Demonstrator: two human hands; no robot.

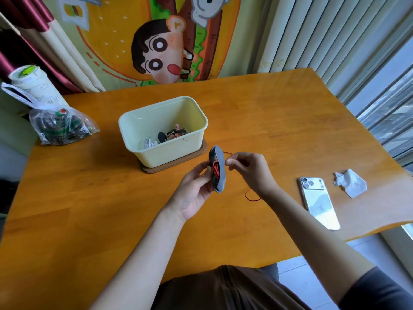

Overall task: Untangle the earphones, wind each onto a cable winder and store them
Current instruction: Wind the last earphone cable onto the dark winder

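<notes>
Head view, reading from the left: a clear plastic bag (60, 126) of odds and ends sits at the far-left edge of the bench (111, 209), with a pale tube (31, 79) standing behind it. Next comes a cream tub (169, 151) resting on a brown lid (178, 165). Inside it I can make out a white earphone set (148, 143) and a brownish set (175, 133) that looks wound on a dark winder. My guess is that two sets are already stored, though they are too small for me to swear to the count.

In front of the tub, the hands are lifted off the bench. The left hand (194, 191) grips a grey winder (220, 175) edge-on, fingers curled round it, with red cable (215, 170) packed into its groove. Just beside it, the right hand (250, 168) pinches that same cable between thumb and fingertip near the winder's upper end. A short loose tail (251, 196) shows below the right wrist.

Further right lie a phone (319, 204), face down, and a crumpled tissue (350, 182).

So the red set looks untangled and mostly wound. What seems left is the last few turns, tucking in the end, and dropping it into the tub. Whether more sets wait in the bag I cannot tell.
</notes>
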